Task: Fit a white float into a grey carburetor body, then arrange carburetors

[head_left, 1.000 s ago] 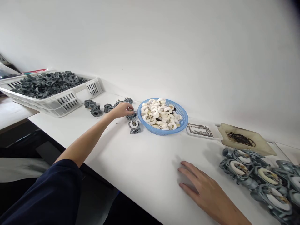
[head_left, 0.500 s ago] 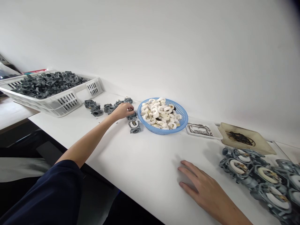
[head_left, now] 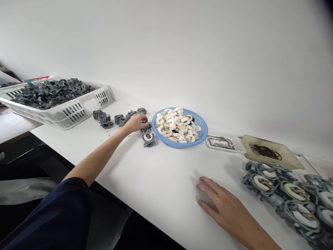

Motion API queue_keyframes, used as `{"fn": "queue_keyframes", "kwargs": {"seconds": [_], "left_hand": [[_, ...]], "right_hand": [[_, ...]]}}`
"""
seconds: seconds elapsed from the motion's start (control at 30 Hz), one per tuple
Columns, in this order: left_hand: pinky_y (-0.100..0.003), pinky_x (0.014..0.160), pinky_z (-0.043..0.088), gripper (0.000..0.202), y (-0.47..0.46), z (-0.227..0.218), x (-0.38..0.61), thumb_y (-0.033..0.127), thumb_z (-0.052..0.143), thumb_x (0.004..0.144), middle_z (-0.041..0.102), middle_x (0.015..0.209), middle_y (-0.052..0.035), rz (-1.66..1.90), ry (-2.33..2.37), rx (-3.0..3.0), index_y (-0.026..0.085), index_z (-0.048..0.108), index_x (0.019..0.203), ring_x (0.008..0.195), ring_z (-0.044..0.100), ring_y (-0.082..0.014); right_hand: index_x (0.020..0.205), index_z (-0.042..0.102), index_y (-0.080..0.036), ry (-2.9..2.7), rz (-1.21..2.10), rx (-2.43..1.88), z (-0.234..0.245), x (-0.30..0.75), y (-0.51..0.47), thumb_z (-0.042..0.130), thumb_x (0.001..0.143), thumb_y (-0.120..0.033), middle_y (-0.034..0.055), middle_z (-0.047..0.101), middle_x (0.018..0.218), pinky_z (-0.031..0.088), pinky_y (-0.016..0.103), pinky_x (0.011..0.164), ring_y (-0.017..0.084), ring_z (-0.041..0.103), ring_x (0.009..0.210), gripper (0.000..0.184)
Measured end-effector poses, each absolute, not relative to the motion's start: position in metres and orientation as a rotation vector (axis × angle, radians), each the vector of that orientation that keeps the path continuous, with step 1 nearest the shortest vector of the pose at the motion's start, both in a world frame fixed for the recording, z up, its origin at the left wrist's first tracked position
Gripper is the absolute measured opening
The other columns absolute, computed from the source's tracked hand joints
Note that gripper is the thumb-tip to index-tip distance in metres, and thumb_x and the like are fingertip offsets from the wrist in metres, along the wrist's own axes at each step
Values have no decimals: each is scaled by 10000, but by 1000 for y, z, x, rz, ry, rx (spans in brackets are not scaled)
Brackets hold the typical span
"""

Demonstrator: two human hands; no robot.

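My left hand (head_left: 136, 123) reaches to the row of grey carburetor bodies, its fingers curled together over one carburetor body (head_left: 147, 128). A small bit of metal shows at the fingertips; what they grip is mostly hidden. Just in front lies another carburetor body (head_left: 148, 140) with a white ring-shaped float in it. Several more stand behind and left of the hand, such as this carburetor body (head_left: 106, 122). My right hand (head_left: 223, 206) rests on the white table (head_left: 156, 184), fingers spread, holding nothing.
A blue basket (head_left: 179, 144) heaped with white floats stands mid-table. Right of it are a clear tray of thin metal parts (head_left: 225, 143) and a beige tray (head_left: 286, 158) with dark rings. Carburetors with floats (head_left: 293, 194) crowd the right; a white crate (head_left: 75, 116) of grey bodies sits left.
The view has shifted very slightly. My left fingers have turned a little over the same carburetor body, and the white bit at their tips shows less. My right hand keeps its place.
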State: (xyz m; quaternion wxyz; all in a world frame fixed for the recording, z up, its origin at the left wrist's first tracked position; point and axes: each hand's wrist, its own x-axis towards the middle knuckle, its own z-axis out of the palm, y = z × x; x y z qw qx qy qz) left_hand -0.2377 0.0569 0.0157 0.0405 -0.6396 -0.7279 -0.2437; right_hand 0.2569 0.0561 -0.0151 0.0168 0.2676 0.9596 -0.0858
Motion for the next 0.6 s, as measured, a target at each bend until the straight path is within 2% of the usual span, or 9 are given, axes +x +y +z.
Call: {"fn": "queue_keyframes", "kwargs": {"seconds": [0.3,0.4,0.53,0.6], "left_hand": [[-338,875,509,323,53,14,-235,437,613,828,743,977,-77,-745,-2252,-1942,178,748,965,899,686,-246],[-349,909,512,427,51,23,-246,537,606,862,746,1076,-88,-750,-2310,-1864,191,728,1082,969,690,-260],[-380,991,493,517,60,51,-290,538,474,948,699,1277,-131,-699,-2476,-1689,176,646,1276,1098,675,-278],[-377,976,507,602,75,63,-317,576,469,938,681,1325,-146,-607,-2608,-1655,171,596,1365,1121,677,-288]], "right_hand": [[1329,689,-253,3051,-235,802,-19,258,58,527,1004,-486,99,565,1513,627,456,971,317,666,1256,431],[1325,693,-259,3092,-198,785,-21,260,58,541,999,-495,92,586,1493,631,440,962,313,676,1240,431],[1310,698,-278,3163,-143,754,-24,261,59,571,984,-492,77,614,1465,649,407,913,301,703,1196,410],[1299,698,-292,3206,-102,741,-26,262,59,585,977,-478,66,631,1447,659,389,879,291,717,1169,389]]}}
